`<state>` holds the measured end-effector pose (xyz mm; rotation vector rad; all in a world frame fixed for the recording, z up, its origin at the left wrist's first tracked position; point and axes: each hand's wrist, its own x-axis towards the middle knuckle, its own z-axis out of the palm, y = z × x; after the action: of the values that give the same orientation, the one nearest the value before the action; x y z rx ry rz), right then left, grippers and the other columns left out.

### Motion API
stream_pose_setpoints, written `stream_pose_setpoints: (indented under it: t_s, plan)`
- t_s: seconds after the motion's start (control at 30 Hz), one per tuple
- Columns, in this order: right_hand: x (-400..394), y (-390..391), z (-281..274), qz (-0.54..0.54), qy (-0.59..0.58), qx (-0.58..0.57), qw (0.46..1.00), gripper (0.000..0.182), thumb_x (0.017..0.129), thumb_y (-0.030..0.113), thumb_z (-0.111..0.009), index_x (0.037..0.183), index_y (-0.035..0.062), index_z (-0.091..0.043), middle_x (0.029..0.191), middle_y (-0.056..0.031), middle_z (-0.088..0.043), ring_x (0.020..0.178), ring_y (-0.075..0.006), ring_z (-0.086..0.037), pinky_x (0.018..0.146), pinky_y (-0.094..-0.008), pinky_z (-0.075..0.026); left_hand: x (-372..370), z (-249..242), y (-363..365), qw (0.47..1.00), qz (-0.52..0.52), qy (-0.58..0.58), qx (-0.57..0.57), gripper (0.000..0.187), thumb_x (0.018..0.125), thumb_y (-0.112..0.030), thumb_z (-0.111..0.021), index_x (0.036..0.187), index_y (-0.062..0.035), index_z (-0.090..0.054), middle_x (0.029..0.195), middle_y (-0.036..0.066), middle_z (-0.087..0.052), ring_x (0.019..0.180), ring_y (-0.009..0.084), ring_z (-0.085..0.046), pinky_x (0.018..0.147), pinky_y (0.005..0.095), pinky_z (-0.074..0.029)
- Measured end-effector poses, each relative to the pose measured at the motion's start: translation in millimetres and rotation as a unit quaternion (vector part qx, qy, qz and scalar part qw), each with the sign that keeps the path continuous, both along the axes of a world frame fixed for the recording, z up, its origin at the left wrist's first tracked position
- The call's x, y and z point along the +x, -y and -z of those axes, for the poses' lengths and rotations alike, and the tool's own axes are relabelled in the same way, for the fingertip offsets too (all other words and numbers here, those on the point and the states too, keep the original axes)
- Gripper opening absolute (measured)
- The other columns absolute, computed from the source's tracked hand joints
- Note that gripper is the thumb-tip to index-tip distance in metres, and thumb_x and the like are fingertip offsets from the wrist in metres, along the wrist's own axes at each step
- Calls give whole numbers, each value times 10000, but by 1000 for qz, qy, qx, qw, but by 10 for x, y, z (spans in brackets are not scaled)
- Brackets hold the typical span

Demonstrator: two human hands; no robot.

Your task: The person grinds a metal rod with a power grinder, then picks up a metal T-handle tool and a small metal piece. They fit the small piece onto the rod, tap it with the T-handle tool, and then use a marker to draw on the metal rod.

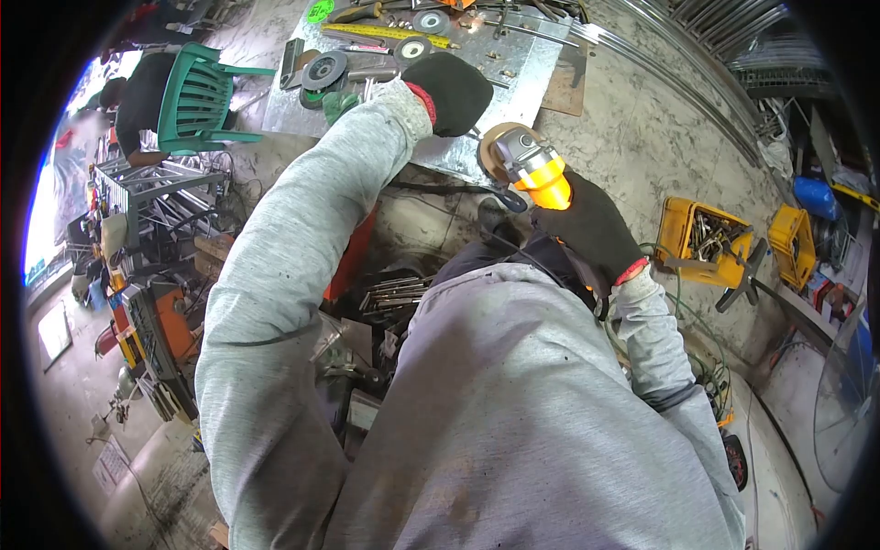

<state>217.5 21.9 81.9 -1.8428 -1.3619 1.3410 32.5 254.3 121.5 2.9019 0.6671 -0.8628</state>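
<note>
My left hand (451, 94), in a dark glove with a red cuff, is curled closed over the near part of a metal-topped table (536, 55); what it holds, if anything, is hidden beneath it. An angle grinder (533, 165) with a yellow-orange body and a brown disc is in my right hand (591, 225), also dark-gloved, which wraps round its body. The disc is beside the table's near edge, below and right of my left hand. Grinding discs (324, 70), a yellow tool (390, 35) and loose metal parts lie on the tabletop.
A person in dark clothing (142, 96) is by a green plastic chair (197, 101) at left. Yellow crates (701, 240) with metal pieces stand at right, near long metal bars (678, 78). A red-orange box (353, 252) and metal rods (396, 295) are below my left arm. Cables cross the floor.
</note>
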Motion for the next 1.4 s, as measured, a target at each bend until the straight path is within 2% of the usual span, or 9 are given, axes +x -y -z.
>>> stream_pose_setpoints:
  t_s: [0.5,0.9,1.13,1.2,1.23,1.27,1.33,1.37,1.4]
  plan:
    - [-43,-47,12,-14,11,-10,1000,550,825,436,-810,1176,26,-706,1075,-212,-757,983,-385,-735,869,-464,-560,-3,65,-28,1000,-9,10,-9,194,884,-149,-665,998,-102,-814,1007,186,-797,957,382,-782,865,504,-613]
    - [-10,-36,-60,7,2,-24,1000,511,820,371,-816,1174,16,-715,1030,-212,-761,945,-368,-741,850,-458,-563,-25,1,13,1000,-6,-4,-4,190,880,-122,-663,989,-104,-817,1016,186,-797,973,387,-780,870,503,-616]
    - [-51,-65,-48,-15,30,-3,999,526,818,411,-805,1157,21,-710,1030,-206,-759,935,-394,-731,844,-478,-561,-21,7,-18,1000,-11,14,-13,200,871,-132,-665,991,-100,-822,1007,189,-796,966,383,-780,862,503,-614]
    - [-43,-58,-83,-12,31,-14,999,528,817,422,-802,1152,24,-711,1050,-206,-756,951,-398,-728,850,-482,-560,-63,68,-65,999,-26,-20,-28,191,890,-162,-673,1008,-117,-815,1002,171,-793,963,371,-776,855,501,-607]
    - [-30,-49,-90,-20,46,-26,998,515,833,350,-807,1224,35,-694,1079,-181,-765,976,-352,-737,877,-454,-561,-132,95,-74,999,-25,-20,-26,191,890,-162,-673,1008,-117,-815,1002,171,-793,963,371,-776,855,501,-607]
    - [-24,-36,-93,-27,62,-36,997,523,848,279,-812,1296,46,-676,1108,-156,-774,1002,-306,-746,903,-427,-563,-243,116,-66,998,-39,23,-36,177,893,-186,-687,1006,-126,-810,1000,158,-788,971,365,-771,860,500,-602]
    - [97,73,11,4,24,1,1000,486,863,258,-806,1279,38,-684,1103,-137,-774,967,-269,-745,881,-410,-569,-491,252,-19,987,-81,132,-45,153,908,-268,-737,977,-141,-788,999,118,-772,990,349,-758,876,503,-590]
    - [181,125,50,32,-16,33,999,448,879,238,-800,1261,31,-691,1097,-118,-775,933,-231,-744,860,-393,-574,-595,361,50,977,-80,199,-12,120,901,-229,-707,933,-145,-786,952,114,-770,938,339,-757,840,498,-589]
    - [260,145,34,33,-16,35,999,448,879,238,-800,1261,31,-691,1097,-118,-775,933,-231,-744,860,-393,-574,-671,459,127,961,-79,264,20,115,894,-191,-677,889,-148,-784,905,110,-768,886,328,-757,805,493,-588]
